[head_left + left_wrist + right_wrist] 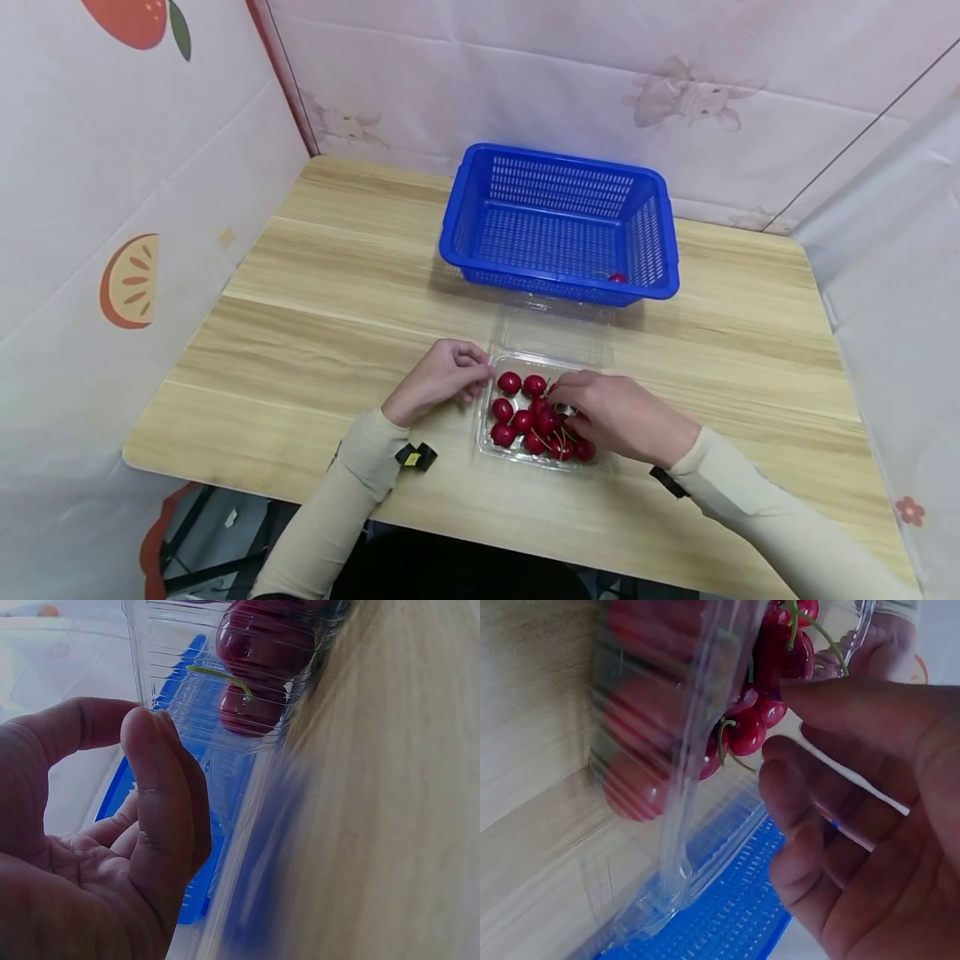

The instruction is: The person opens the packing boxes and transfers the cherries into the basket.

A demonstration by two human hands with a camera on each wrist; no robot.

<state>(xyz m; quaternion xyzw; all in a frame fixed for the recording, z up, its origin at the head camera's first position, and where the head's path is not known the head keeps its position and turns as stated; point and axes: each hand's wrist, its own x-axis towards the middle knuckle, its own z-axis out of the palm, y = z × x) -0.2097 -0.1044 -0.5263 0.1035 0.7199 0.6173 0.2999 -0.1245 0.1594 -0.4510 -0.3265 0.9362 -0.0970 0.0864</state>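
Observation:
A clear plastic box (517,458) holds several dark red cherries (522,422), some with green stems, on the table in front of me. At the box's upper left corner, my left hand (442,375) pinches the rim between thumb and forefinger; the left wrist view has those fingertips (142,731) together at the clear wall. Over the right side of the box is my right hand (622,412), its fingers reaching down among the cherries. In the right wrist view its thumb and fingers stand apart beside a cherry (746,733), with none gripped between them.
Behind the box stands a blue plastic basket (517,271) with one cherry (617,277) in its front right corner. The box's clear lid (551,333) lies folded back toward the basket. Printed cloth walls (525,75) border the wooden table (315,367).

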